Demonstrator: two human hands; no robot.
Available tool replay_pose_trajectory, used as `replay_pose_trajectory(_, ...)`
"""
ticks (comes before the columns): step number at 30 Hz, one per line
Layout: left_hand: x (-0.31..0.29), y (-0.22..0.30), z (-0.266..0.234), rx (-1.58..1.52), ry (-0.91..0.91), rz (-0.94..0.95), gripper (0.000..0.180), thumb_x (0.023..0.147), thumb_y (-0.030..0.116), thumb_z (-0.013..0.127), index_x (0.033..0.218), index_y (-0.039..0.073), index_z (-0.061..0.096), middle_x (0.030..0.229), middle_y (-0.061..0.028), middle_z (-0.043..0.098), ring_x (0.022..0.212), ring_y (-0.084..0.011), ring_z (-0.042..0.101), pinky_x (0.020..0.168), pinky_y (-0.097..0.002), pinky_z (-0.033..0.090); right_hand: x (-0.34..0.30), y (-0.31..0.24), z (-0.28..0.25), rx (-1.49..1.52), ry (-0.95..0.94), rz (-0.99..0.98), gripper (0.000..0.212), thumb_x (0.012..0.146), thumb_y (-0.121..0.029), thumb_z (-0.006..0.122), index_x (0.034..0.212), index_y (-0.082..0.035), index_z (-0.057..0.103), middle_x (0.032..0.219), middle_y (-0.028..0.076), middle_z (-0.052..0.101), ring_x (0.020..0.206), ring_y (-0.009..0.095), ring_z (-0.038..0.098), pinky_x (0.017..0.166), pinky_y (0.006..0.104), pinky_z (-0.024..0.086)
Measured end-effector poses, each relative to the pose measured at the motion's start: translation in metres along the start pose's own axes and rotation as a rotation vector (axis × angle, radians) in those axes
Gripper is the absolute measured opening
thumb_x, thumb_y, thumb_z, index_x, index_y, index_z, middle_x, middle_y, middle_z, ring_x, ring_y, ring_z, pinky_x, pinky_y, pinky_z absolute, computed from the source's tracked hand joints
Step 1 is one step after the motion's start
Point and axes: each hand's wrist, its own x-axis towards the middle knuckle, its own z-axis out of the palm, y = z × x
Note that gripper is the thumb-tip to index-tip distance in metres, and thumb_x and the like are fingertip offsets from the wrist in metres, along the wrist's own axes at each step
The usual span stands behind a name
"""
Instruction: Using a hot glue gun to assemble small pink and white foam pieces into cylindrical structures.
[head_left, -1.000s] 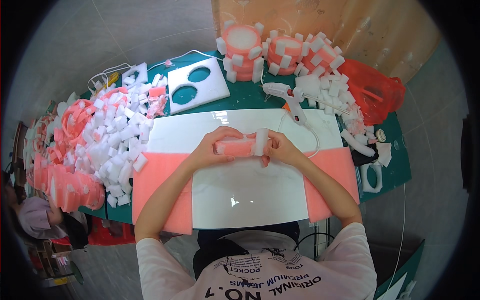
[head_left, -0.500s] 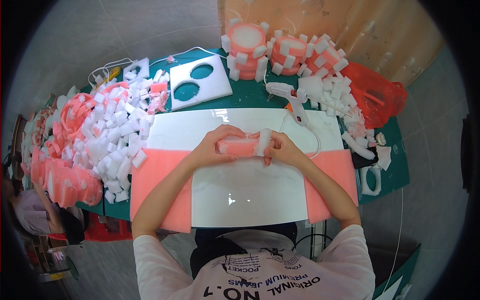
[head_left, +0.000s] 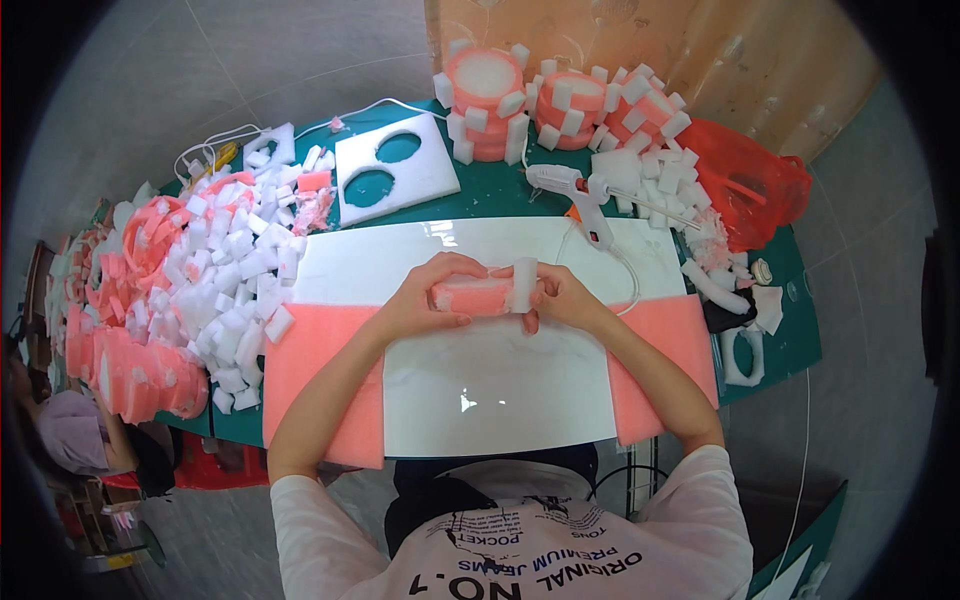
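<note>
Over the white glossy board, my left hand (head_left: 425, 292) is closed round the left side of a round pink foam disc (head_left: 475, 297), seen edge-on. A white foam block (head_left: 523, 285) stands upright against the disc's right end. My right hand (head_left: 562, 297) grips this block from the right, fingers behind it and the thumb side toward me. The block touches the disc; whether it is stuck on cannot be made out. Part of the disc's far side is hidden by my fingers.
A white glue gun (head_left: 580, 195) lies beyond my right hand, its cable curling over the white board (head_left: 500, 400). Loose white foam blocks (head_left: 230, 270) pile up at left. Pink discs with white blocks (head_left: 487, 100) stand at the back, beside a red plastic bag (head_left: 755, 190). Another person (head_left: 75, 430) sits far left.
The white block stands a little straighter against the disc, and my right fingers have shifted slightly. My left hand keeps its hold; the whole view has moved a little.
</note>
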Motion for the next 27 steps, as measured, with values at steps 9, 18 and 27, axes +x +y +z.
replay_pose_trajectory(9,-0.001,-0.001,-0.001,0.017,-0.004,0.001,0.051,0.055,0.012,0.069,0.104,0.006,0.056,0.108,-0.0067,0.055,0.105,-0.0231,0.047,0.092,-0.0339,0.036,0.001,0.010,-0.004,-0.012,-0.032,0.022,0.061,0.082,-0.046,0.052,0.122,0.000,0.044,0.070,0.005,0.058,0.053,0.013,0.057,0.054,0.0254,0.047)
replay_pose_trajectory(18,-0.001,-0.001,-0.001,0.058,-0.007,0.019,0.051,0.055,0.011,0.068,0.103,0.006,0.056,0.108,-0.0067,0.056,0.105,-0.0234,0.047,0.092,-0.0343,0.036,0.001,0.010,-0.002,-0.081,0.029,0.024,0.042,0.085,-0.038,0.051,0.106,-0.002,0.052,0.065,0.004,0.058,0.052,0.011,0.056,0.053,0.0235,0.044)
replay_pose_trajectory(27,0.000,-0.002,0.000,0.023,0.006,-0.013,0.049,0.056,0.013,0.067,0.103,0.006,0.056,0.107,-0.0070,0.056,0.104,-0.0226,0.048,0.091,-0.0339,0.036,0.000,0.006,0.001,-0.041,0.046,0.006,0.041,0.086,-0.038,0.051,0.108,-0.004,0.052,0.055,0.003,0.057,0.049,0.010,0.055,0.051,0.0220,0.040)
